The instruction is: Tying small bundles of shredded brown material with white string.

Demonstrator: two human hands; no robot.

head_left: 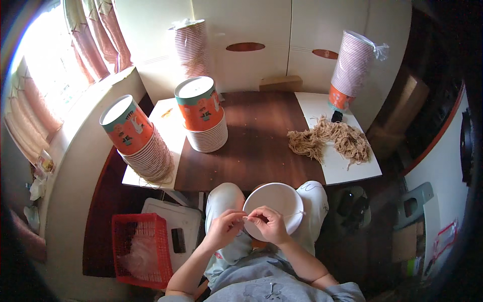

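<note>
A white-lined paper bucket (277, 195) rests mouth up between my knees. At its near left rim, my left hand (226, 229) and my right hand (270, 225) come together, both pinched closed. A thin pale cord (293, 215) shows at the bucket's right rim and runs across toward my right hand. Between my fingertips a small light bit of it seems to show, though the fingers mostly cover it. Tan twine hanks (349, 142) lie loosely heaped on the table's right side, by a small black object (337, 117).
On the brown and white table (251, 136) stand nested bucket stacks: one leaning at left (132, 132), a shorter one (201, 108) beside it, and a tall one (350, 63) at far right. Another stack (190, 50) rises behind. A red plastic basket (163, 246) sits low at left.
</note>
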